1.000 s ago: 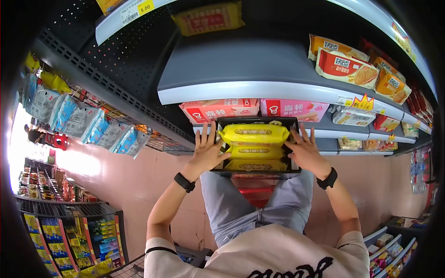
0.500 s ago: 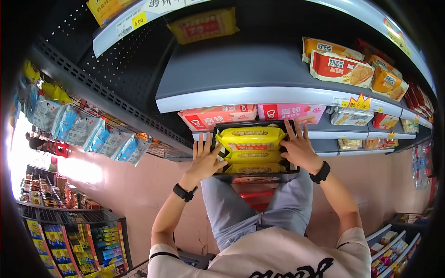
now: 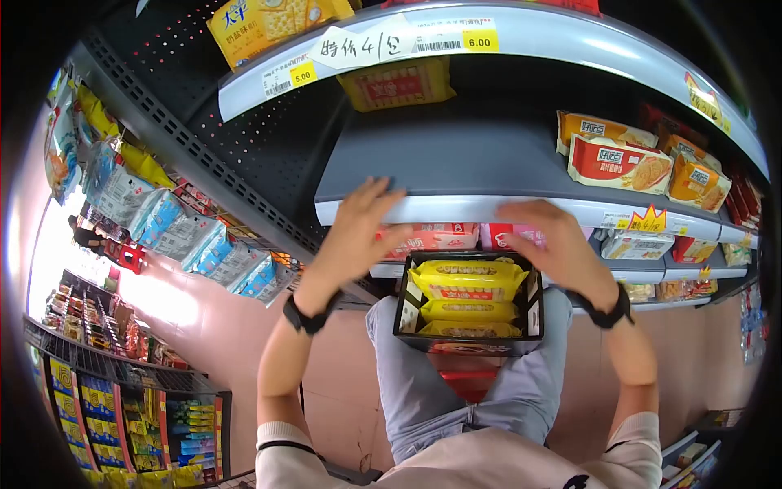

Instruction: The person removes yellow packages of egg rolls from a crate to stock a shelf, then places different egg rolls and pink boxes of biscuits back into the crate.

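My left hand [image 3: 358,236] is raised in front of the shelf edge, its fingers apart and holding nothing. Opposite it, my right hand [image 3: 558,244] is also lifted, slightly blurred, with spread fingers and nothing in them. Below and between the hands, a black cardboard box [image 3: 401,314] rests at my thighs. Several yellow biscuit packs stand in a row inside it, the front one [image 3: 468,281] toward the shelf. Neither hand appears to touch the box.
Ahead is a grey shelf [image 3: 440,155] with a yellow pack [image 3: 399,85] at its back left and red and orange biscuit packs [image 3: 619,163] at its right. Pink boxes [image 3: 444,237] sit on the shelf below. Bagged goods [image 3: 163,216] hang at the left.
Both hands have left the box and risen toward the shelf edge. The view has shifted, so the box and shelves appear lower and farther right.
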Motion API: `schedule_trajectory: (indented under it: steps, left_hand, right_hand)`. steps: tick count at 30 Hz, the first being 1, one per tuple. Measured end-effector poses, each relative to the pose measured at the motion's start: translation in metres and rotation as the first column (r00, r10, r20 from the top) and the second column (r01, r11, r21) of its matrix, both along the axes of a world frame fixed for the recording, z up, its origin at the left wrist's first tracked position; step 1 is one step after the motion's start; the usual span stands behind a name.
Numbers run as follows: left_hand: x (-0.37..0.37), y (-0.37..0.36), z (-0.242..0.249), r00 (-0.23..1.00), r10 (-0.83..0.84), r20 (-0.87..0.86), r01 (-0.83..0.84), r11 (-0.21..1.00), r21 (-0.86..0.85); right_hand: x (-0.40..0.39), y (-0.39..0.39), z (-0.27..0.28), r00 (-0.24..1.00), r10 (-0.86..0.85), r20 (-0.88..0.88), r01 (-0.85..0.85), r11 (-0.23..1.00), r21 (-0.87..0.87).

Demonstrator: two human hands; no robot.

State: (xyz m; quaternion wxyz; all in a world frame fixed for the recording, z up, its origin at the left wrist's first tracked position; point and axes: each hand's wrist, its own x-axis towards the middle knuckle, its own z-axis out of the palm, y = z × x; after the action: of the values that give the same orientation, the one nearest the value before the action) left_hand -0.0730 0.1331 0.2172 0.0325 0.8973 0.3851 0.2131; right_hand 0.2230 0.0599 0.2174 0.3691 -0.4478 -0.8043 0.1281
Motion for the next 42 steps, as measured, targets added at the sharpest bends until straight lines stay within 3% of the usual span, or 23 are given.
schedule_trajectory:
  steps: [1,3,5,6,8,9,11,13,14,15,17,18,19,21,22,32,42]
  left_hand:
    - [0.003,0.019,0.008,0.999,0.041,0.009,-0.04,0.999,-0.025]
    - [0.007,0.058,0.027,0.992,0.127,0.002,-0.123,0.963,-0.238]
    - [0.004,0.111,0.027,0.947,0.268,-0.18,-0.317,0.876,-0.364]
    - [0.002,0.134,0.026,0.914,0.308,-0.264,-0.393,0.833,-0.39]
    - [-0.002,0.163,0.028,0.871,0.348,-0.347,-0.472,0.789,-0.394]
    - [-0.005,0.175,0.029,0.872,0.375,-0.314,-0.484,0.755,-0.442]
    - [-0.001,0.181,0.048,0.873,0.399,-0.281,-0.488,0.73,-0.479]
    - [0.005,0.182,0.061,0.788,0.563,-0.25,-0.58,0.541,-0.608]
    - [0.009,0.193,0.063,0.744,0.596,-0.301,-0.645,0.522,-0.559]
    - [0.009,0.204,0.055,0.755,0.613,-0.232,-0.626,0.569,-0.534]
    - [0.011,0.21,0.039,0.832,0.486,0.268,-0.225,0.737,-0.637]
    - [0.02,0.208,0.037,0.739,0.572,0.358,-0.167,0.669,-0.724]
    - [0.02,0.216,0.033,0.734,0.572,0.366,-0.162,0.672,-0.723]
    - [0.018,0.235,0.015,0.781,0.219,0.585,-0.008,0.94,-0.342]
    - [0.011,0.241,0.017,0.832,0.189,0.521,0.018,0.93,-0.366]
    - [0.001,0.258,0.003,0.946,0.159,0.281,-0.163,0.987,-0.011]
    - [-0.002,0.26,-0.008,0.946,0.324,-0.03,-0.291,0.885,0.363]
  right_hand:
    - [-0.006,0.015,0.016,1.0,0.014,-0.017,-0.014,1.0,-0.001]
    - [-0.015,0.055,0.035,0.998,0.068,-0.012,-0.069,0.995,-0.072]
    - [-0.022,0.106,0.041,0.958,0.05,0.283,-0.008,0.989,-0.146]
    - [-0.026,0.127,0.044,0.96,0.045,0.277,-0.008,0.991,-0.134]
    - [-0.031,0.165,0.046,0.788,0.011,0.615,0.308,0.859,-0.41]
    - [-0.031,0.181,0.046,0.767,0.021,0.641,0.346,0.828,-0.442]
    - [-0.033,0.193,0.065,0.882,-0.085,0.463,0.341,0.794,-0.504]
    - [-0.038,0.213,0.072,0.923,-0.148,0.356,0.348,0.72,-0.6]
    - [-0.035,0.227,0.064,0.968,-0.172,0.183,0.244,0.816,-0.524]
    - [-0.03,0.24,0.056,0.976,-0.198,0.094,0.22,0.886,-0.408]
    - [-0.036,0.229,0.078,0.98,-0.162,0.111,0.188,0.94,-0.285]
    - [-0.033,0.249,0.066,0.984,-0.062,0.166,0.085,0.987,-0.135]
    - [-0.039,0.24,0.074,0.972,-0.063,0.226,0.085,0.992,-0.088]
    - [-0.039,0.245,0.073,0.967,-0.066,0.248,0.09,0.993,-0.083]
    - [-0.039,0.246,0.071,0.962,-0.071,0.262,0.095,0.992,-0.08]
    - [-0.039,0.25,0.076,0.902,-0.203,0.381,0.19,0.979,0.072]
    - [-0.029,0.25,0.073,0.845,-0.258,0.468,0.214,0.966,0.146]
